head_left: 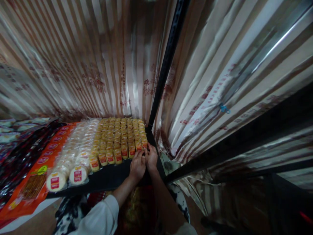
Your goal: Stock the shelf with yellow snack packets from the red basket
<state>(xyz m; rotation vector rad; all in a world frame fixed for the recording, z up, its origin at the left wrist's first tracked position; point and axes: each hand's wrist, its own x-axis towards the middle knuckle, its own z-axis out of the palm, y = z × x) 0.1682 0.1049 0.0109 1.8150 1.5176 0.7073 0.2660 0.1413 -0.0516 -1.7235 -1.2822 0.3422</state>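
Observation:
Rows of small yellow packaged snacks [117, 140] with red labels stand on a dark shelf [107, 178]. At their front right corner, my left hand [138, 165] and my right hand [151, 157] are close together. Both have their fingers against the end packs, with fingertips partly hidden. My right hand is at the outer side of the last row. Whether either hand grips a pack cannot be made out. Left of the yellow packs lie rows of round white packaged items [77, 175] with red labels.
Orange snack packets [47, 153] and dark shiny packets [24, 156] lie farther left. A black upright post [166, 62] rises behind the shelf's right corner. Striped printed sheeting [110, 58] hangs behind; a black bar [220, 147] runs along the right.

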